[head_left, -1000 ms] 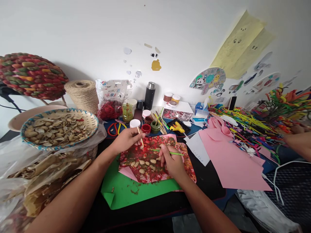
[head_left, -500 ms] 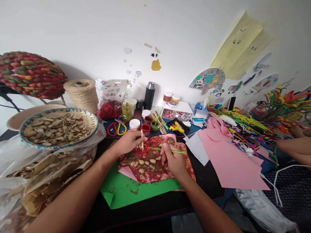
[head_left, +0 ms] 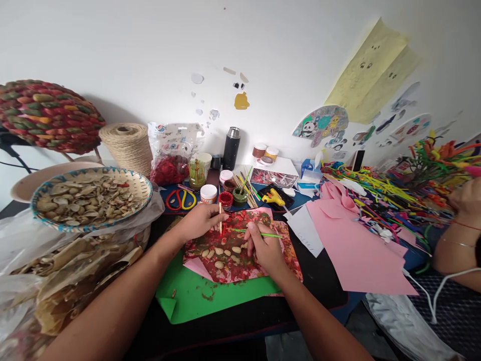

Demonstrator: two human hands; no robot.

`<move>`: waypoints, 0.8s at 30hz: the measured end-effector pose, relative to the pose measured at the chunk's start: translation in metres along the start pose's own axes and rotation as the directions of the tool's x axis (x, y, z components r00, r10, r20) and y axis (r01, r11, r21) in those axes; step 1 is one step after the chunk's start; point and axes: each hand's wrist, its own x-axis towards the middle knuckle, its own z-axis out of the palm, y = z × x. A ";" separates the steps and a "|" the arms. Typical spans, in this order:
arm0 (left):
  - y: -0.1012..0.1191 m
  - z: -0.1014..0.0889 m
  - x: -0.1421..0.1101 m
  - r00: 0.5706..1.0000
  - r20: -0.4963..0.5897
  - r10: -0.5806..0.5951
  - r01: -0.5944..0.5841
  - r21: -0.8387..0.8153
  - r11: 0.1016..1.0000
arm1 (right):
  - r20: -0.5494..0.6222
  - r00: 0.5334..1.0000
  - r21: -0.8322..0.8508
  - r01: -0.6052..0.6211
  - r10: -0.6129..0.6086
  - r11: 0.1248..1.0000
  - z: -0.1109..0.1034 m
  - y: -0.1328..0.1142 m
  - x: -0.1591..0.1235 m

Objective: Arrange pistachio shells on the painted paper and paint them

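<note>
My left hand (head_left: 200, 219) pinches a thin pale wooden stick (head_left: 221, 216), held nearly upright. Its lower end meets the red-painted pieces on the paint-smeared pink sheet (head_left: 240, 273). In my right hand (head_left: 267, 253) is a slim green-handled paintbrush (head_left: 273, 235), lying almost level, its tip pointing left toward the stick. Unpainted peanut shells (head_left: 219, 264) lie in loose rows below both hands. Just behind my left hand stand an open jar of red paint (head_left: 225, 200) and a jar of green paint (head_left: 240, 197). A green sheet (head_left: 203, 303) lies underneath.
A basket of shells (head_left: 148, 193) and plastic bags (head_left: 22, 260) crowd the left. Behind are scissors (head_left: 180, 199), twine (head_left: 126, 145) and a black flask (head_left: 232, 150). A yellow glue gun (head_left: 273, 196), pink sheets (head_left: 364, 255) and another person's arm (head_left: 456, 248) are at right.
The stick in my left hand has swung from leaning to nearly upright. My right hand, with the brush, has shifted only slightly. At far right, the other person's arm has come further into view.
</note>
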 end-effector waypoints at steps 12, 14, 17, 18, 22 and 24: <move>-0.001 0.001 -0.001 0.999 0.022 -0.046 0.048 -0.087 0.995 | -0.026 1.000 -0.009 0.015 -0.015 1.000 -0.002 0.005 0.001; -0.001 -0.002 -0.001 0.998 0.015 -0.066 0.068 -0.140 0.988 | -0.026 0.999 -0.003 0.024 -0.024 1.000 -0.003 0.005 0.000; -0.002 -0.007 -0.001 0.995 -0.029 -0.092 0.083 -0.219 0.972 | -0.018 0.999 0.014 0.030 -0.030 0.999 -0.003 0.004 -0.002; -0.003 -0.009 -0.001 0.994 -0.044 -0.097 0.085 -0.227 0.970 | -0.016 0.999 0.020 0.030 -0.030 0.999 -0.003 0.004 -0.003; -0.006 -0.009 -0.001 0.995 -0.062 -0.082 0.075 -0.098 0.992 | -0.012 0.999 0.032 0.035 -0.035 0.999 -0.002 0.004 -0.003; -0.007 -0.007 -0.001 0.996 -0.061 -0.060 0.058 -0.020 0.998 | -0.013 0.999 0.038 0.034 -0.034 0.999 -0.002 0.004 -0.003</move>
